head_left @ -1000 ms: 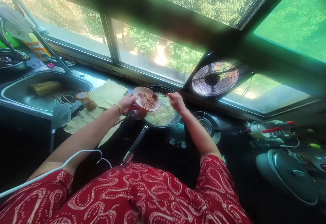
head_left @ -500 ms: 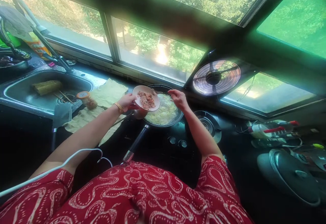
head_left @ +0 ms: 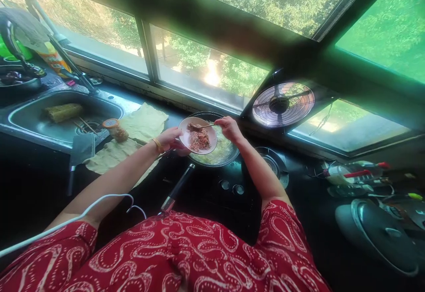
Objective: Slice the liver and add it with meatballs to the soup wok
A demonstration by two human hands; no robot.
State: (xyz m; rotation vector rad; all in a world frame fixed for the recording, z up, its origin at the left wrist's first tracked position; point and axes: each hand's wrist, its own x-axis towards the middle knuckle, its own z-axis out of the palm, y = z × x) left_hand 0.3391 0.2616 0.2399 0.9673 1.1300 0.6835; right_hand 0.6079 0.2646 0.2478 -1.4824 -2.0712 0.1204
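Observation:
My left hand (head_left: 168, 139) grips the edge of a white plate (head_left: 184, 140) that is tilted over the frying pan. On the plate lies a heap of reddish, crumbly food that looks like minced meat (head_left: 199, 141). My right hand (head_left: 229, 129) is closed round the handle of a spoon (head_left: 206, 126), whose bowl rests at the far side of the heap. Beneath the plate, the frying pan (head_left: 224, 164) sits on the stove and holds pale yellowish food (head_left: 223, 151); the plate hides part of it. Its dark handle (head_left: 182, 182) points toward me.
Left of the pan, a spice jar (head_left: 114, 130) stands among pale sheets (head_left: 142, 124), beside a spatula (head_left: 81, 148). Further left is a sink (head_left: 26, 106). A second burner (head_left: 270, 161), bottles (head_left: 352, 172) and a lidded pot (head_left: 381, 232) are on the right. A fan (head_left: 282, 105) sits in the window.
The plate has moved slightly right and toward me, further over the pan. The spoon has shifted from over the pan's far side onto the food on the plate.

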